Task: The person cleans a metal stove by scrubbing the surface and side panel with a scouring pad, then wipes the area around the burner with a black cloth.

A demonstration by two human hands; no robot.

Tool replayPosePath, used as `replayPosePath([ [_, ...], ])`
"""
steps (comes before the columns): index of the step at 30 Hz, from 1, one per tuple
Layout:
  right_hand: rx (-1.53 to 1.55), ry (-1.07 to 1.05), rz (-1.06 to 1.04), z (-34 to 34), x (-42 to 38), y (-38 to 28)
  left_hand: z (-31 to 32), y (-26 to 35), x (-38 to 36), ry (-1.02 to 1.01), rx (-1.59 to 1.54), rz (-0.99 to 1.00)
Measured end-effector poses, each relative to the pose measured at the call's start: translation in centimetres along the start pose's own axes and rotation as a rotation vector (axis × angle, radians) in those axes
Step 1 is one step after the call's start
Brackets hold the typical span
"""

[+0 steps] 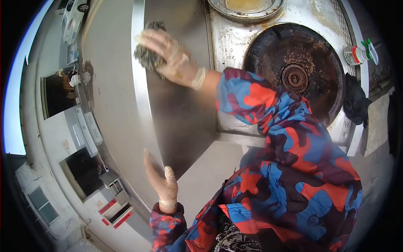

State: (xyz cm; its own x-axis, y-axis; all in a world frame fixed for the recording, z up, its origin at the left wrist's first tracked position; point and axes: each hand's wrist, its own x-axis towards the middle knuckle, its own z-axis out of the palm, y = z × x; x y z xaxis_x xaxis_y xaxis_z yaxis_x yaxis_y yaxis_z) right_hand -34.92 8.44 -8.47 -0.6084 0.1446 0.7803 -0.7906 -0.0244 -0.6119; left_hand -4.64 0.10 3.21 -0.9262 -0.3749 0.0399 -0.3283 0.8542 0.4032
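Observation:
My right hand (170, 54), in a thin pale glove, holds a grey steel-wool scrubber (147, 57). The scrubber presses against the upper part of an upright metal panel (180, 109), close to its bright edge. My left hand (164, 187), also gloved, is at the panel's lower corner, with the thumb on one side and the fingers on the other. Right of the panel lies a stained white stovetop (228, 46) with a large round burner basin (268, 59), dark and rusty. My right sleeve covers part of the stovetop.
A metal pan (247, 17) with yellowish liquid sits on the stovetop's upper part. At the right edge are a spray bottle (354, 55) with a green trigger and a black crumpled cloth or bag (356, 101). A white car (75, 21) and buildings stand beyond the pavement at left.

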Motion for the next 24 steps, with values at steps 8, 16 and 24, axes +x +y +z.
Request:
replayPosePath([
  [8, 0.062, -0.27, 0.076, -1.3, -5.4, -9.0, 0.0, 0.5, 0.3, -0.029, 0.058, 0.073],
  [16, 0.041, -0.16, 0.186, -0.9, -7.2, -8.0, 0.1, 0.0, 0.3, -0.017, -0.067, -0.003],
  [24, 0.021, -0.201, 0.45, -2.2, -8.8, -6.9, 0.4, -0.1, 0.3, -0.017, -0.037, 0.048],
])
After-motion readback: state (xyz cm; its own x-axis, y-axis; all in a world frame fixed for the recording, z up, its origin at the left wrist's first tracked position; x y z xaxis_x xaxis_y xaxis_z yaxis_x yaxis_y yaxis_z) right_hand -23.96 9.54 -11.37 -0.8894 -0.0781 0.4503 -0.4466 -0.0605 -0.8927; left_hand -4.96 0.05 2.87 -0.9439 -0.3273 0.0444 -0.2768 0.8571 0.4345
